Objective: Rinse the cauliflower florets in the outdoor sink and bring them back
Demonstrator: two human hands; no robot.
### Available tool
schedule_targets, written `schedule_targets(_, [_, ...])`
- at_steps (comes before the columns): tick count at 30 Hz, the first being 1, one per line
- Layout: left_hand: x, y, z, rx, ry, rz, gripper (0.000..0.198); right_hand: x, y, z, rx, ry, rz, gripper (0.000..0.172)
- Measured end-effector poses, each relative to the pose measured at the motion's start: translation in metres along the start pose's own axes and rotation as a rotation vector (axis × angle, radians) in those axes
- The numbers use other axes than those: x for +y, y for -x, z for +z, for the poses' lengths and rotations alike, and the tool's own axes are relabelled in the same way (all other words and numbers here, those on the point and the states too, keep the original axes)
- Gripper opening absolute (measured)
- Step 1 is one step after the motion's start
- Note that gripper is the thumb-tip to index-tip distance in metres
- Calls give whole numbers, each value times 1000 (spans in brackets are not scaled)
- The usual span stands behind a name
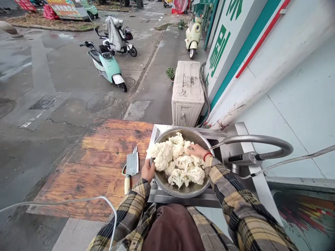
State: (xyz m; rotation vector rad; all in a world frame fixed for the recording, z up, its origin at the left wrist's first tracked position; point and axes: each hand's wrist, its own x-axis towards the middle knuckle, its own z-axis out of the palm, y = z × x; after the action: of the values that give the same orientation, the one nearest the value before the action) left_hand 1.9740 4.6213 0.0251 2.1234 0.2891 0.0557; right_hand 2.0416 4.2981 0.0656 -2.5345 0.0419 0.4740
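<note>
Your left hand (pixel 148 170) grips the left rim of the round metal bowl (pixel 183 192), set mouth-up on the sink (pixel 262 188). Your right hand (pixel 197 151) touches the cauliflower (pixel 162 156) inside; whether it's closed on a piece, you can't tell. One front piece points its stem toward you.

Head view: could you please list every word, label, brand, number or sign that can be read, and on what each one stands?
No text can be quoted with certainty.
White wall panel: large green Chinese characters, too slanted and cut off.
Orange board: lettering too blurred.
Turquoise scooter: a marking too small to read.
</note>
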Motion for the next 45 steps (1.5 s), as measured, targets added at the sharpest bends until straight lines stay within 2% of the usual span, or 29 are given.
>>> schedule_targets(2, [-1,0,0,-38,-11,-12,15,3,18,-9,15,60,-61,46])
schedule_targets(5, [-2,1,0,-50,-7,-11,15,12,52,-21,152,214,-103,35])
schedule_targets(8, [-2,2,0,-43,3,6,14,11,72,-21,222,324,-111,36])
schedule_targets(10, [-2,2,0,-48,3,25,13,-2,69,-16,266,319,-184,37])
schedule_targets(13, [-1,3,-1,-50,-14,33,11,-35,37,-6,318,249,-297,39])
schedule_targets(16, [2,5,-2,-55,-26,24,10,-70,-5,8,199,217,-241,54])
schedule_targets(18, [4,6,-3,-57,-25,18,9,-87,-21,20,87,252,-238,50])
schedule_targets(20, [6,7,-4,-54,-20,14,8,-94,-20,30,0,302,-307,36])
schedule_targets(23, [6,8,-6,-69,8,19,8,-83,2,32,-35,339,-410,28])
schedule_targets(26, [4,8,-7,-92,53,32,10,-64,21,13,18,382,-353,26])
schedule_targets(29, [3,9,-7,-98,84,42,9,-70,21,-4,66,411,-277,27])
schedule_targets(30, [2,9,-7,-98,91,44,9,-82,18,-4,76,398,-309,30])
schedule_targets(32, [1,9,-6,-102,103,50,8,-115,11,4,70,335,-452,59])
schedule_targets(34, [1,10,-7,-106,106,57,8,-150,8,19,2,263,-623,81])
schedule_targets(36, [0,10,-8,-106,102,58,8,-173,13,32,-37,243,-675,88])
schedule_targets(37, [0,10,-8,-105,97,54,8,-177,18,36,-30,237,-667,86])
schedule_targets(39, [1,10,-9,-98,89,37,8,-167,35,37,25,189,-618,73])
schedule_targets(41, [3,9,-9,-100,100,24,9,-139,57,32,128,45,-538,58])
schedule_targets(45, [8,6,-8,-125,131,50,12,-80,94,19,470,-521,-201,54])
